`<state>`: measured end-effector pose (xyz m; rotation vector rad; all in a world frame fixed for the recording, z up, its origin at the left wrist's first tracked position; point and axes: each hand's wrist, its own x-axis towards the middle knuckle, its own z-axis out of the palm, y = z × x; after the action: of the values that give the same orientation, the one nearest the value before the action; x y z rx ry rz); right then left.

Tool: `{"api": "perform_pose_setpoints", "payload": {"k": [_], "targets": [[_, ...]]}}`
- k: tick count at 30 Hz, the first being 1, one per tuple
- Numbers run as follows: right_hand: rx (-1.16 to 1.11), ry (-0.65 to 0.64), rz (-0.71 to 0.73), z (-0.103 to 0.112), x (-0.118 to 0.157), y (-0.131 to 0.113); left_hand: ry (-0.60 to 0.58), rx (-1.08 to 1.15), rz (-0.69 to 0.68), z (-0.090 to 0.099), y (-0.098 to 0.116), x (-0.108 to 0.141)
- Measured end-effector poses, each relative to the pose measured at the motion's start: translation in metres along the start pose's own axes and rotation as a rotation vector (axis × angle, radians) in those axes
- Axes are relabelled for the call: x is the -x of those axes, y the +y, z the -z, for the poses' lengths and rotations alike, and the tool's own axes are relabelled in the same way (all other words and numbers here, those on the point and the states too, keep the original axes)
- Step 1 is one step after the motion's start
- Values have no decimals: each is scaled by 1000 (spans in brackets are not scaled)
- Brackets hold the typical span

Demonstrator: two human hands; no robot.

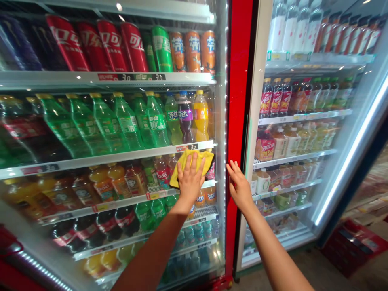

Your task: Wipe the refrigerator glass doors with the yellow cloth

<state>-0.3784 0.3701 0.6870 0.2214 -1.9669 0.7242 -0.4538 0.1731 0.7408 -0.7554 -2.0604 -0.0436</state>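
Note:
A yellow cloth [197, 165] with a dark edge lies against the glass door [194, 133] of a drinks cooler. My left hand [190, 176] presses it there, fingers spread flat over its face. To the right, my right hand [239, 184] rests on the red door frame [238, 101]. Its fingers are stretched out, slightly apart, and point up and to the left, with nothing seen in them. Behind the glass, around the cloth, stand pink-labelled bottles [162, 171] and a shelf edge with a price label [190, 147].
Shelves inside the red-framed cooler hold red cans [113, 46], green bottles [127, 121] and dark cola bottles [100, 224]. A second cooler with a pale frame [257, 60] stands at the right. A red box [354, 242] sits on the floor at the lower right.

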Motion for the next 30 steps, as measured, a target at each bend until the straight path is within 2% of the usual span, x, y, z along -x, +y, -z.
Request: {"api": "perform_pose_setpoints", "payload": {"k": [3,5,7,9,11,13,14,17,20,22,25,28,30], "targets": [[9,-41,29,0,2,-2,-94,-2,-158,-8,3,18],[14,-52,54,-1,-1,-6,-119,12,-212,-3,0,11],[10,-51,78,-4,-5,-12,-91,13,-160,7,-12,-3],[7,-49,101,-7,-7,-18,-33,-10,-37,18,-28,-11],[19,-57,122,-10,-5,-22,22,-45,85,21,-42,-4],[49,-77,147,-13,-1,-25,42,-72,140,16,-48,16],[66,-90,161,-15,1,-27,37,-80,147,12,-47,27],[117,-120,194,-20,-1,-31,-59,-76,26,1,-37,50],[140,-120,223,-30,-12,-38,-130,-69,-64,8,-36,39],[148,-122,236,-38,-19,-43,-101,-72,-36,21,-46,21],[176,-135,224,-51,-25,-48,51,-87,139,38,-69,7],[217,-137,199,-63,-23,-48,182,-97,298,37,-78,24],[238,-128,193,-69,-20,-46,155,-96,286,27,-72,44]]}}
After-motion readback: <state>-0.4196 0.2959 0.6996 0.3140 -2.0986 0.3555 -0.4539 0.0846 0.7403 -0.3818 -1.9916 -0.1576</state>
